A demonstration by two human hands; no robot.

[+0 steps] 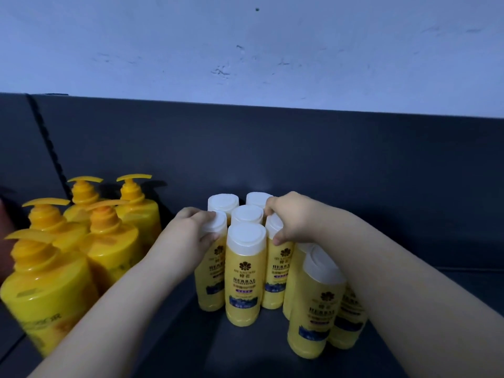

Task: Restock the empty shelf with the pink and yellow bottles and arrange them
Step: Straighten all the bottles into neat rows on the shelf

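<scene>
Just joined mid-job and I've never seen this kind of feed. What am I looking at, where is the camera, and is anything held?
No machine here: a person works with bare hands, and the single picture comes from a camera worn on their head, looking forward and down. The left hand has its grip on the white cap of one yellow conditioner bottle; the right hand grips the cap of a second bottle. Both stand in a cluster of white-capped bottles on the dark shelf. Larger yellow pump bottles stand to the left. No pink bottles show.
</scene>
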